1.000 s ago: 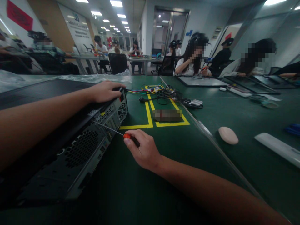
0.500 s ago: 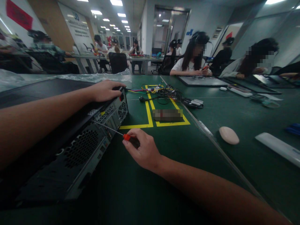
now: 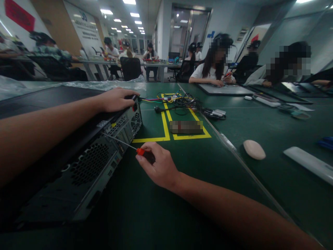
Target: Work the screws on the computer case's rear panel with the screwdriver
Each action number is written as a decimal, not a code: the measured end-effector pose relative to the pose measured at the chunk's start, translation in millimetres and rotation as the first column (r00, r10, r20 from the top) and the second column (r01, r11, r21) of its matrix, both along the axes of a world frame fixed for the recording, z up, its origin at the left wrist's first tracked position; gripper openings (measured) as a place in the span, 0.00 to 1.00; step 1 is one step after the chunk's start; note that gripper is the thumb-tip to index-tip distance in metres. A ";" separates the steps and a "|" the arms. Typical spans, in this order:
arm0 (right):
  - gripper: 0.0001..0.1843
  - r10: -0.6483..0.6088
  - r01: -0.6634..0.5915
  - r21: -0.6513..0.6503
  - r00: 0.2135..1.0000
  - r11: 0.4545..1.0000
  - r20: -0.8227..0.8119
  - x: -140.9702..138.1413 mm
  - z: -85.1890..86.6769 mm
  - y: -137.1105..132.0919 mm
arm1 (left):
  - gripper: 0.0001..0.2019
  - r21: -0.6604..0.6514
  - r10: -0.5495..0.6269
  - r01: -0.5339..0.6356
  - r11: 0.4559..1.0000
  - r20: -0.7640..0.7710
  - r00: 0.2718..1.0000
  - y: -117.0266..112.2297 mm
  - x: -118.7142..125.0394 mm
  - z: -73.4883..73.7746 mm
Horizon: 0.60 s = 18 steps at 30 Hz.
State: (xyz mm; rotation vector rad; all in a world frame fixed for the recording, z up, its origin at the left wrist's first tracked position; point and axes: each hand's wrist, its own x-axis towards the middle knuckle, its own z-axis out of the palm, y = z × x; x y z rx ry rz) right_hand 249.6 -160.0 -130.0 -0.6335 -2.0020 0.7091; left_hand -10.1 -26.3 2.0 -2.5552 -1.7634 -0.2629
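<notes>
A black desktop computer case (image 3: 52, 100) lies on its side at the left, its metal back panel (image 3: 122, 133) facing right. My left hand (image 3: 117, 100) rests on the case's top edge near the far corner, fingers stretched out, just above a red switch (image 3: 134, 107). My right hand (image 3: 161, 163) is closed around the orange handle of a screwdriver (image 3: 141, 151). The screwdriver's long thin shaft reaches up and left, its tip at the upper edge of the back panel, above the honeycomb vent (image 3: 90, 163). What the tip touches is too small to make out.
A tangle of cables (image 3: 186, 101) lies beyond the case by yellow tape markings (image 3: 166, 128). A blurred-out oblong object (image 3: 186, 127) sits inside the tape. Rightward are a pale computer mouse (image 3: 254, 149) and a white bar (image 3: 309, 161). Co-workers sit across the table.
Both hands and the screwdriver stay practically in place. Across the table, a co-worker's hand has shifted slightly.
</notes>
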 end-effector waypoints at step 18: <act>0.10 0.009 -0.009 -0.035 1.000 0.999 -0.015 -0.7 -1.0 0.0 | 0.37 -0.018 -0.029 0.029 0.999 0.004 1.000 3.4 -3.7 -0.6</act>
